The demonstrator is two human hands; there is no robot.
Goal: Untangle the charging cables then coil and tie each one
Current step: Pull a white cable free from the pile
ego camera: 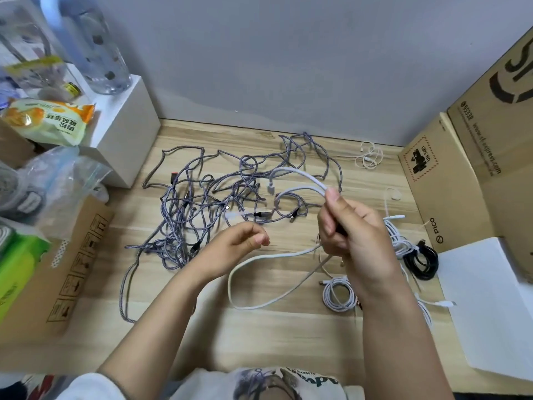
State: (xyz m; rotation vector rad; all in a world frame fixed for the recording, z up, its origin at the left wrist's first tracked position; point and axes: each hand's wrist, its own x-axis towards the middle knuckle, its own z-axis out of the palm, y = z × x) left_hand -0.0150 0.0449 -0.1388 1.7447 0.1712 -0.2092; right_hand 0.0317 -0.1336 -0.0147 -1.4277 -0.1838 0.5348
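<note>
White charging cable [261, 259] looped over the wooden table [259, 336], gripped in the right hand [350, 235]. Left hand [239, 243] hung loosely curled, holding nothing. Behind lay the tangled grey braided cables [202, 203]; coiled cables [339, 294] sat right.

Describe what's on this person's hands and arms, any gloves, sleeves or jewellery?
Both the left hand and the right hand are bare, no gloves, rings or watch visible. The forearms are uncovered. A white printed shirt shows at the bottom edge.
</note>
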